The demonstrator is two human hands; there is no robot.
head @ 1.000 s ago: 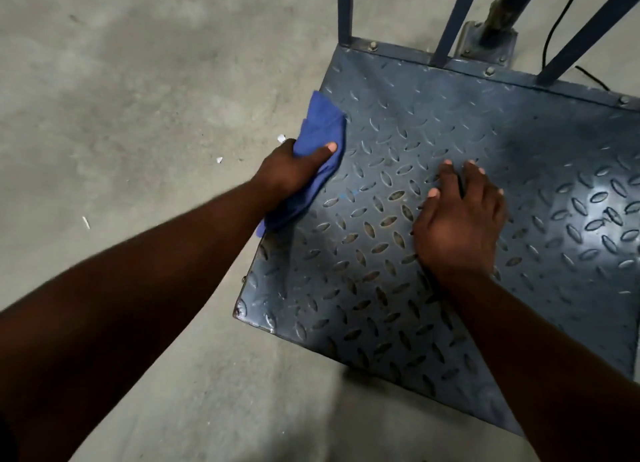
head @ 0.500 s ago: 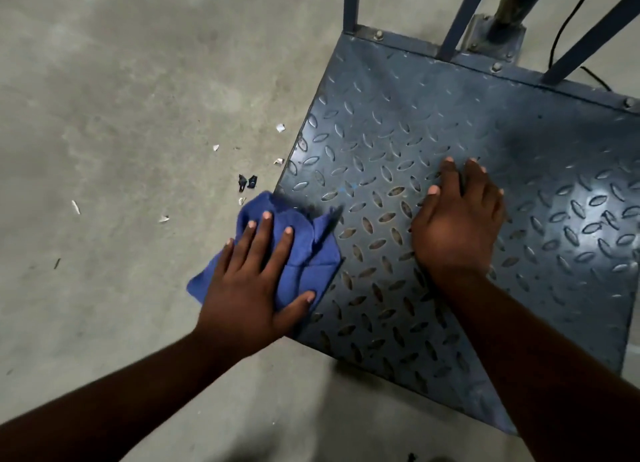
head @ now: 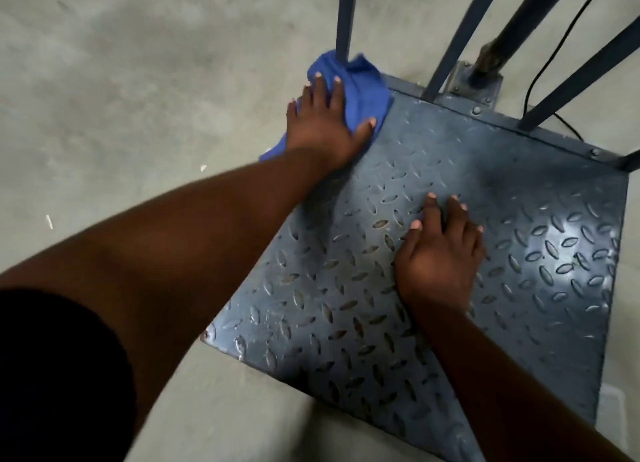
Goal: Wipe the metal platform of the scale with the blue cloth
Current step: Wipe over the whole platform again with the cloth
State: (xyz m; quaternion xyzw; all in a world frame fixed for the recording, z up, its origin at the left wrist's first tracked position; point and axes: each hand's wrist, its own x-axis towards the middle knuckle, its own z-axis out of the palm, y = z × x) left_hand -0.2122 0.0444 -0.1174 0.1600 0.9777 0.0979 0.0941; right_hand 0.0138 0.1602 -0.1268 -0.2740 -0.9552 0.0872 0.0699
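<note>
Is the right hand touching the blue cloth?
Apart. Head view: right hand lies flat on the grey tread-plate metal platform, bare plate separating it from the blue cloth.

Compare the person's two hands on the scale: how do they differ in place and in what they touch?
The left hand presses the blue cloth; the right hand lies on bare metal of the platform. The left hand is at the far left corner, beside an upright post; the right hand sits near the platform's middle. Both hands lie palm down with fingers fairly straight.
</note>
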